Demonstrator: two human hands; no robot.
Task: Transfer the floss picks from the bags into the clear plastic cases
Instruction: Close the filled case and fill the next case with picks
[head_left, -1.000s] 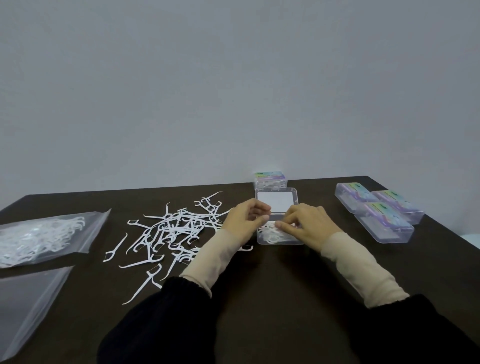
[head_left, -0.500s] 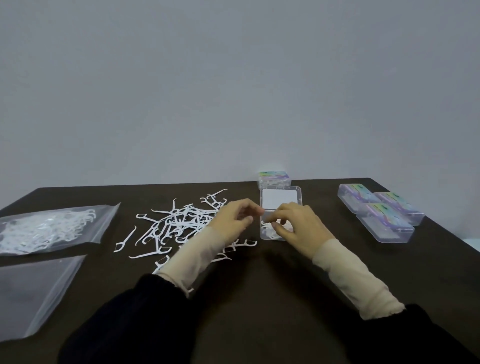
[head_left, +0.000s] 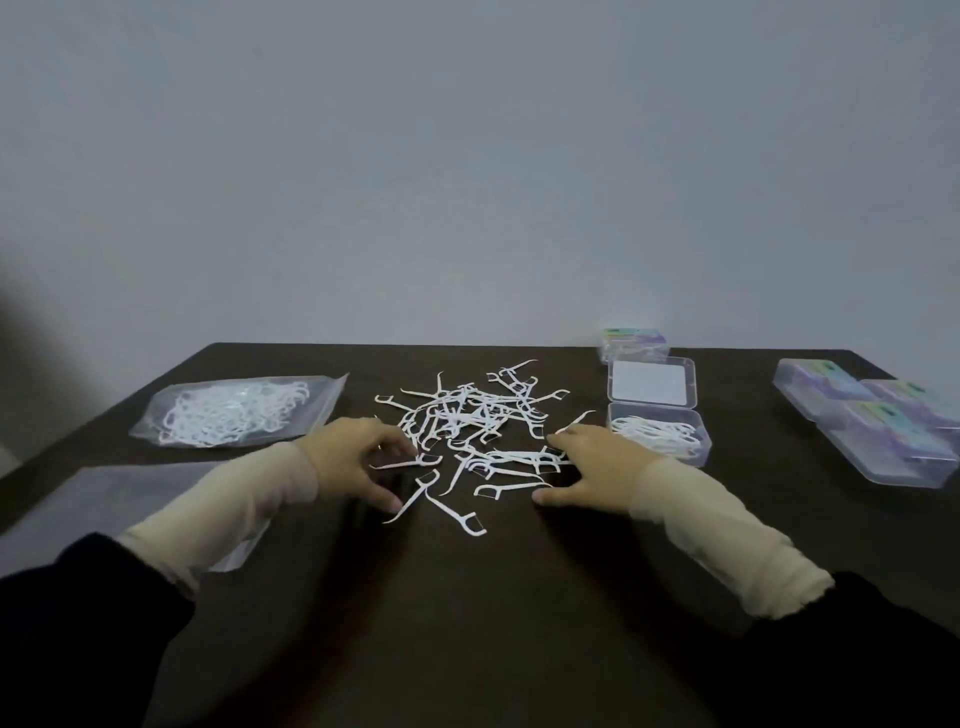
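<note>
- Loose white picks (head_left: 470, 434) lie in a tangled pile on the dark table (head_left: 467, 623), pointing every way, between your two hands.
- Nearest picks: one long axis runs left-right just off your right thumb; another slants near-left to far-right beside your left thumb.
- Your left hand (head_left: 358, 460) sits at the pile's left edge, fingers loosely curled, grasping nothing you could confirm.
- Your right hand (head_left: 592, 465) rests at the pile's right edge, fingers spread, released.
- The open case (head_left: 660, 434), partly filled, sits just right of your right hand, so that hand is nearer for loading.
- A full bag (head_left: 234, 415) lies far left; closed cases (head_left: 872, 431) far right.
</note>
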